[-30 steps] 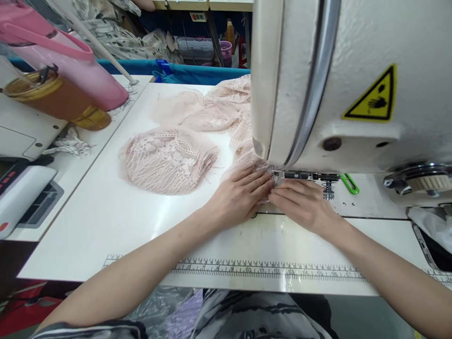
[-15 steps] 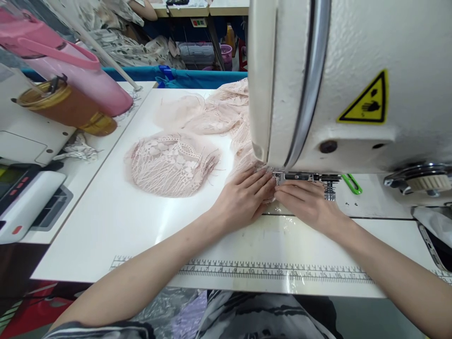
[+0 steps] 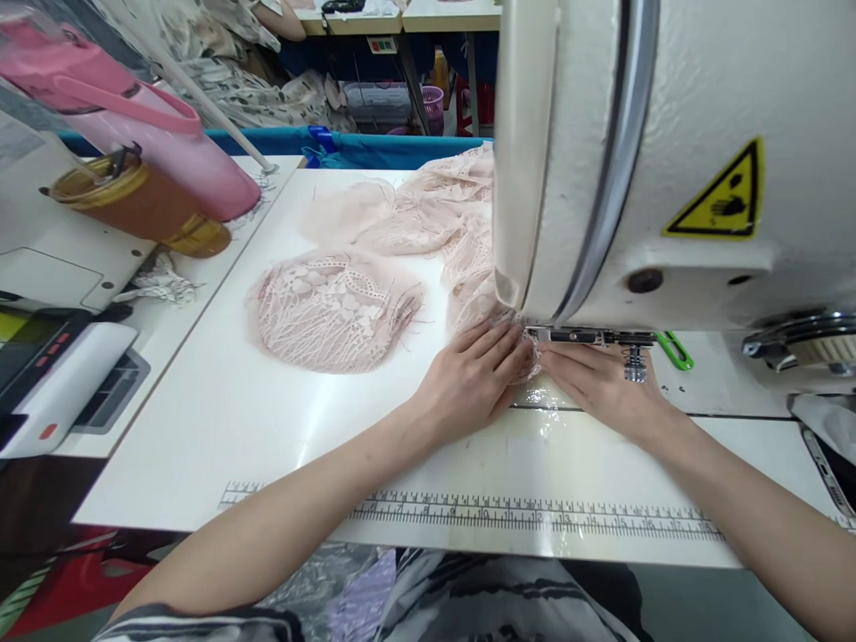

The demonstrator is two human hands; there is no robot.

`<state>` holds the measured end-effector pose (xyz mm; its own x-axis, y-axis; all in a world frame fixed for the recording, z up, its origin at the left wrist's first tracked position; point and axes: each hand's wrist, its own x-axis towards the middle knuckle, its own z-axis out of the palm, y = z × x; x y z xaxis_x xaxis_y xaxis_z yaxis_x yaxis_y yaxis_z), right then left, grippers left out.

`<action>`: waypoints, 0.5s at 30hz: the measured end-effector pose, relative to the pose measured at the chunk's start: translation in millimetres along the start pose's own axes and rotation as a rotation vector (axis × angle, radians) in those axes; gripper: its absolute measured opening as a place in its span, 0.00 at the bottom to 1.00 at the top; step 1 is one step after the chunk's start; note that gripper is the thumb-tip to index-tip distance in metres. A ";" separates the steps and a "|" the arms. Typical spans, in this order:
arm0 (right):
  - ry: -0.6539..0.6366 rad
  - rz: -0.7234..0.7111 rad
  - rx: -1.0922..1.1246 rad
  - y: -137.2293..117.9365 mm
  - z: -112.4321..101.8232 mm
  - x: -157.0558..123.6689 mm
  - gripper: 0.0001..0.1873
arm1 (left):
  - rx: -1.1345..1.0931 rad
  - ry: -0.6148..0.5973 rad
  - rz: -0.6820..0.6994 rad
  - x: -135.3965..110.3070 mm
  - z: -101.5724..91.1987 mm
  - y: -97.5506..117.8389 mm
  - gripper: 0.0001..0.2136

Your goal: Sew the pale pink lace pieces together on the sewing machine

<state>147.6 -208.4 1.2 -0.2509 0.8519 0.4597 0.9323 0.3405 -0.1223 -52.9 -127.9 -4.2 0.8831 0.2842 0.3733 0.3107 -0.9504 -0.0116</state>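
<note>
Pink lace [image 3: 465,227] partly invisible beneath left hand [image 3: 472,379], behind sewing machine [image 3: 709,107]

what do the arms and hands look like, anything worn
Left hand and right hand are ungloved. No watch or bracelet shows on either bare forearm. A black, grey and white patterned sleeve shows on the left; none shows on the right.
</note>
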 end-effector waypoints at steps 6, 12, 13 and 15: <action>0.019 0.052 0.068 1.9 1.1 4.4 0.08 | -0.012 -0.008 -0.039 1.1 0.3 0.7 0.16; 0.033 0.084 0.075 1.3 2.2 6.4 0.07 | 0.004 -0.009 -0.039 0.2 2.5 1.1 0.16; 0.039 0.085 0.074 1.4 2.5 6.0 0.07 | 0.016 -0.003 -0.029 -0.2 2.9 1.2 0.16; 0.045 0.060 0.045 1.8 2.5 4.2 0.07 | 0.042 0.031 0.007 -1.2 3.5 1.5 0.15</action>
<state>147.5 -203.2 0.7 -0.1815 0.8531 0.4892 0.9324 0.3074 -0.1901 -52.3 -129.2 -7.9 0.8744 0.2729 0.4012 0.3197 -0.9460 -0.0534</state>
